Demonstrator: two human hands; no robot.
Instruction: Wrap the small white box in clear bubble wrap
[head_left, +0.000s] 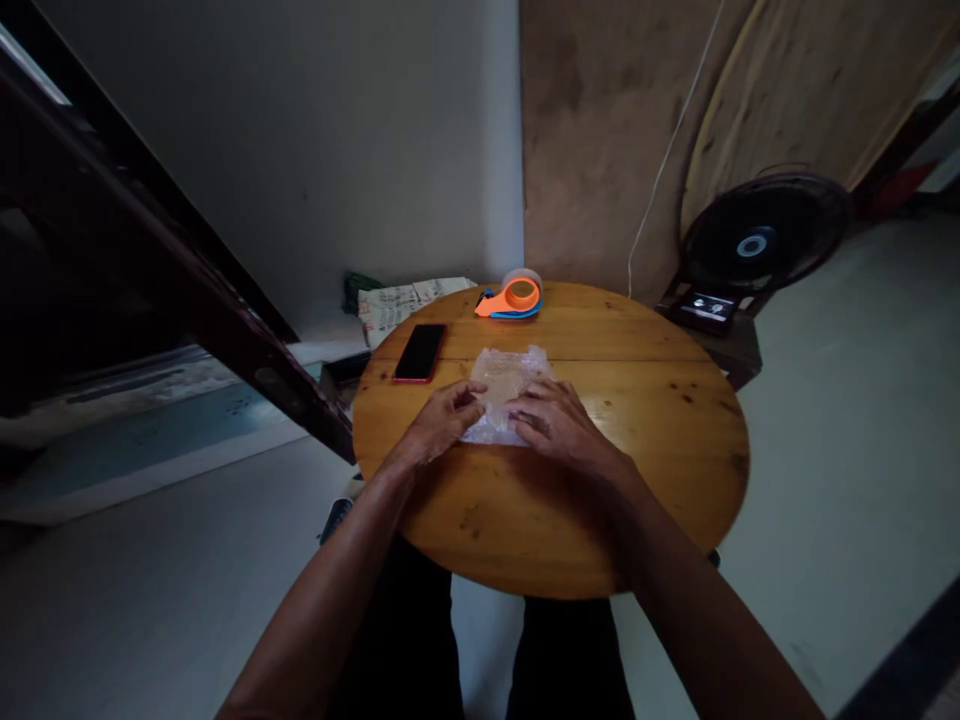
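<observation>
On the tabletop (645,440) we press both hands, left (442,422) and right (556,425), flat on the wrap (504,385); grip holds nothing closed, so keep edges aligned.

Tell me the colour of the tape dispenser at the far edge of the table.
Orange with a blue base, seen in the head view: tape dispenser.

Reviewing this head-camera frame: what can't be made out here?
- Near edge of the clear plastic wrap: covered by the left hand and right hand.
- What the wrap holds, if anything: too dim and crinkled to tell.
- Each hand's grip: fingers curl onto the wrap, but pinching or only pressing is unclear.
- Phone screen: dark.
- Tape dispenser: small; its blade end is indistinct.
- Round table: near rim hides the lap.
</observation>
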